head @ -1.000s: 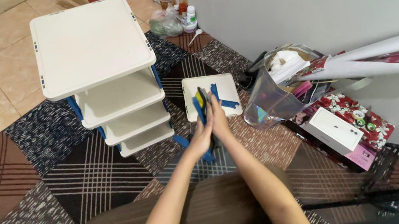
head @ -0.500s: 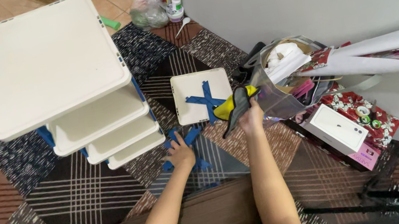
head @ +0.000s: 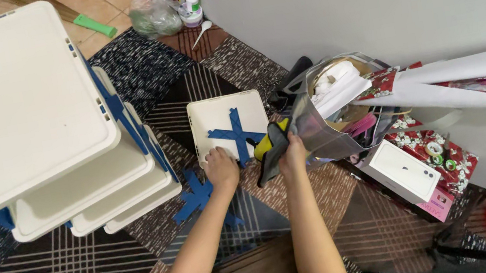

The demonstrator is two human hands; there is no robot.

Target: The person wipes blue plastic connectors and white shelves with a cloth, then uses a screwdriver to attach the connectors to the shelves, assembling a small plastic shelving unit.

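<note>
Your left hand has shifted, fingers curled, onto the square white plastic panel; right hand grips the yellow-black tool.

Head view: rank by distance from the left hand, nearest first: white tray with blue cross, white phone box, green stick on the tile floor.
From the left hand:
1. White tray with blue cross: under its fingertips, just ahead.
2. White phone box: far to the right, past the right hand.
3. Green stick: far ahead, on the tiles.

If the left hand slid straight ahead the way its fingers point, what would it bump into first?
Probably the blue X-shaped plastic piece lying on the white square panel; the left hand already rests at that panel's near edge, though depth is unclear.
</note>
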